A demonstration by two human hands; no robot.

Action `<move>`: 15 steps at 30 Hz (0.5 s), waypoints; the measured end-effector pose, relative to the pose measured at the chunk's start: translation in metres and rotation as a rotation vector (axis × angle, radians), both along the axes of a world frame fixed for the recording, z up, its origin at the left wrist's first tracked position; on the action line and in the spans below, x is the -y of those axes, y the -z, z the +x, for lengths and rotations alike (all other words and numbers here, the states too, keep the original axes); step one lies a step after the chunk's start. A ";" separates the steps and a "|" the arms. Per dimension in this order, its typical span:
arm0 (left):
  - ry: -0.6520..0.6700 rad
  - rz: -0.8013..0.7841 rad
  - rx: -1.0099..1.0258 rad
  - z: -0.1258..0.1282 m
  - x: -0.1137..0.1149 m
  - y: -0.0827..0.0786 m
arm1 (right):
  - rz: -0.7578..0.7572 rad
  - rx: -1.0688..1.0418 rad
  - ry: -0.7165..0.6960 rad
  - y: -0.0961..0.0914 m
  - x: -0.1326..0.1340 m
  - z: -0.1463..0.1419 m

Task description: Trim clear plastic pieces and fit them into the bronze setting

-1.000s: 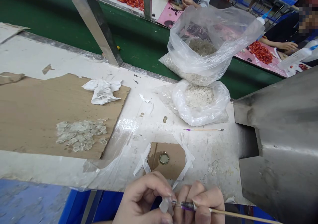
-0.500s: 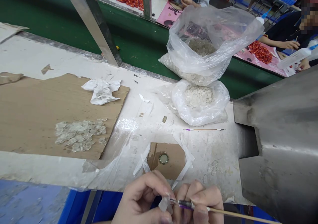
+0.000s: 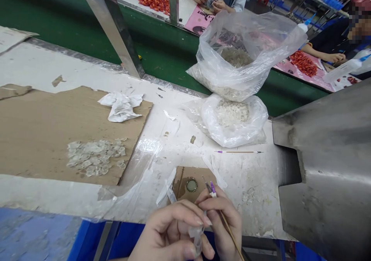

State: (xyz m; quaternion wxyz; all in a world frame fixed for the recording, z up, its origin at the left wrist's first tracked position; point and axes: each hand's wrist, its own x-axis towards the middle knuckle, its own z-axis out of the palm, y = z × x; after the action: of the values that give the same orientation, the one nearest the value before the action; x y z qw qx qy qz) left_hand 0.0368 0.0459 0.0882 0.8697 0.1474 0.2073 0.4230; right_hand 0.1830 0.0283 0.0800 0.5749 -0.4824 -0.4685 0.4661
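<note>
Whitish and see-through, a small piece (image 3: 197, 238) sits at the lower middle of the frame, pinched between the thumb and fingers of the left hand (image 3: 168, 232); the grip closes only as far as the piece allows, probably so that its thin body is held by the edges and not hidden. Beside it, the right hand (image 3: 222, 214) curls around a slim brown-handled tool (image 3: 229, 230), its tip end angled up and away, which seems to leave the lower fingers free to steady the piece; whether they touch it cannot be told. Just beyond the hands, a small cardboard pad (image 3: 199, 173) with pale strips at its sides carries a round cap (image 3: 191, 184) with a notched rim, presumably set there to be within easy reach. Farther left on the tabletop (image 3: 185, 155), similar clear pieces lie in a loose heap (image 3: 97, 156) on a large cardboard sheet (image 3: 43, 126), which likely keeps them off the stained surface, with a crumpled white tissue (image 3: 121, 107) behind. Toward the upper right, two gaping plastic bags of pale bits, an upper bag (image 3: 240, 87) and a lower bag (image 3: 213, 124), stand away from the hands, perhaps to spare working room. A second thin tool (image 3: 239, 151) lies flat in front of them.
</note>
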 end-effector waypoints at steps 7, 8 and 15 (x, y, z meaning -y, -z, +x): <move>-0.038 0.169 0.123 0.008 0.011 0.031 | -0.008 -0.252 -0.114 -0.005 0.000 0.001; -0.038 0.172 0.105 0.008 0.012 0.032 | -0.012 -0.267 -0.118 -0.006 0.000 0.001; 0.044 0.223 -0.149 -0.012 0.005 0.013 | -0.085 -0.313 -0.159 -0.009 0.000 0.002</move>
State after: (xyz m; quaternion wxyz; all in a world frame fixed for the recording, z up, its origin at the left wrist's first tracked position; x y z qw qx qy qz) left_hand 0.0249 0.0409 0.0757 0.8391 0.2786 0.2197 0.4123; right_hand 0.1854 0.0281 0.0886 0.5812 -0.3893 -0.3898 0.5990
